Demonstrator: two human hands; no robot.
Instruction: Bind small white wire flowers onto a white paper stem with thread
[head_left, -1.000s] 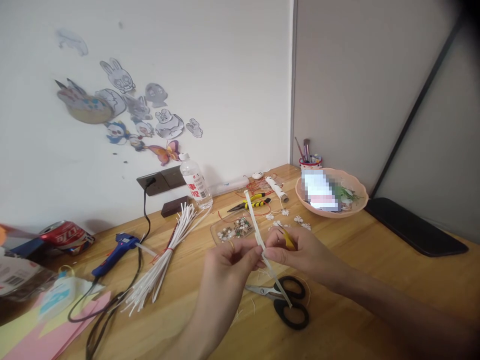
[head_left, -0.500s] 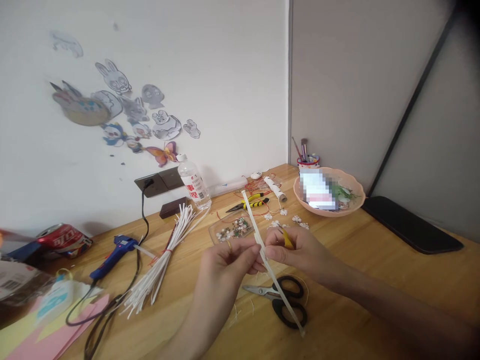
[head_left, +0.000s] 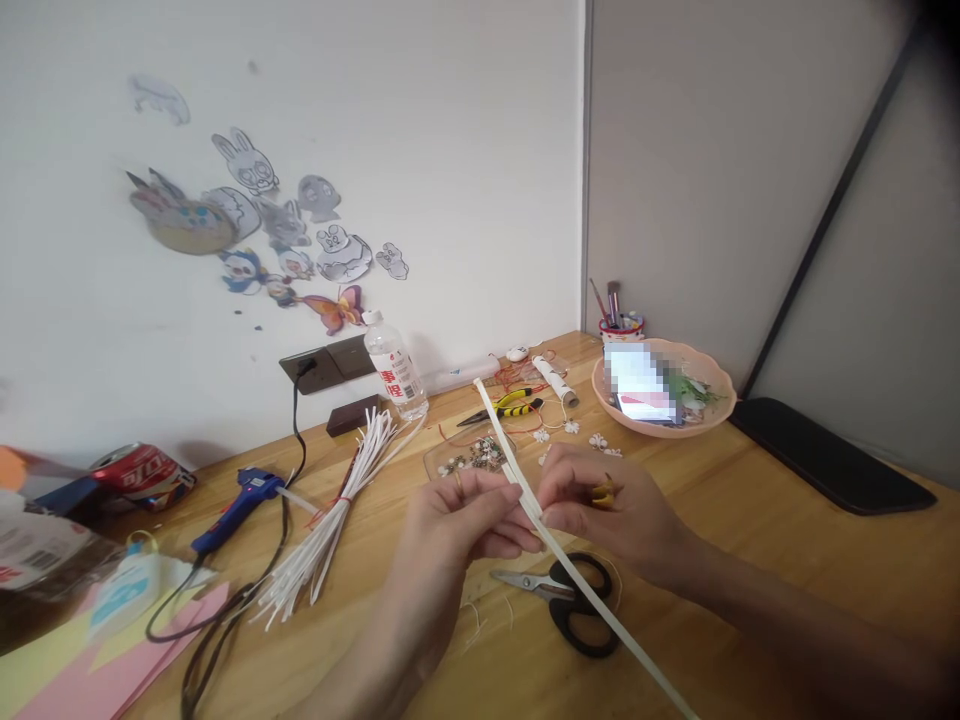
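A long, thin white strip [head_left: 592, 598] runs at a slant from above my hands down to the lower edge of the view. My left hand [head_left: 469, 520] pinches it between thumb and fingers, where a shorter white piece appears to lie alongside. Closed on the same spot from the other side is my right hand [head_left: 600, 510], thumb and fingertips pressed to the strip. A small yellow object [head_left: 604, 492] is tucked in the right fingers; its kind is mostly hidden. Beneath the hands, black-handled scissors [head_left: 585, 600] lie on the table, partly crossed by the strip.
A bundle of white strips [head_left: 330, 525] and a blue glue gun [head_left: 240, 508] with its cord lie left. Behind the hands are a bead tray [head_left: 435, 462], yellow-black pliers [head_left: 510, 408] and a bottle [head_left: 394, 370]. A pink bowl [head_left: 675, 430] holding a phone [head_left: 641, 385] stands right.
The strip's lower end has swung right and now runs out of the bottom of the view. The right fingers have curled further round the yellow object. The view has shifted slightly.
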